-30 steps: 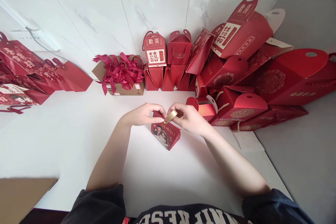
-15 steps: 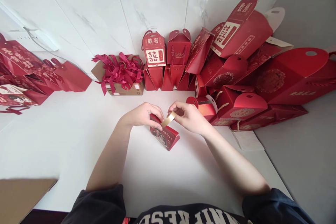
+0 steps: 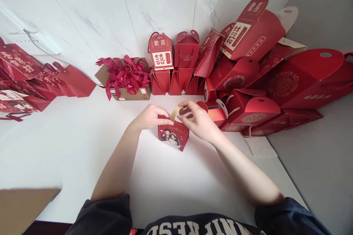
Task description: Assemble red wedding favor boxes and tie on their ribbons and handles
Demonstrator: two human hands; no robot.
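A small red candy box (image 3: 174, 137) with a cartoon couple in wedding clothes on its front stands on the white table. My left hand (image 3: 151, 118) is closed on its top left edge, thumb in front and the other fingers behind. Above the box top curves a narrow gold band (image 3: 175, 112); whether it is a ribbon or a tape roll I cannot tell. My right hand (image 3: 195, 119) pinches this band between thumb and fingers, over the box's right side. The fingers hide part of the box top.
Behind the hands stands a cardboard box (image 3: 132, 94) full of crimson ribbons (image 3: 128, 75). Several red gift boxes (image 3: 187, 51) line the wall, with a larger pile (image 3: 249, 112) at right. Red bags (image 3: 74, 80) lie at left. A cardboard flap (image 3: 24, 205) fills the near left corner.
The red box has tipped more upright, so its front shows more fully. My right hand has moved slightly up, and the gold band now arches higher over the box top.
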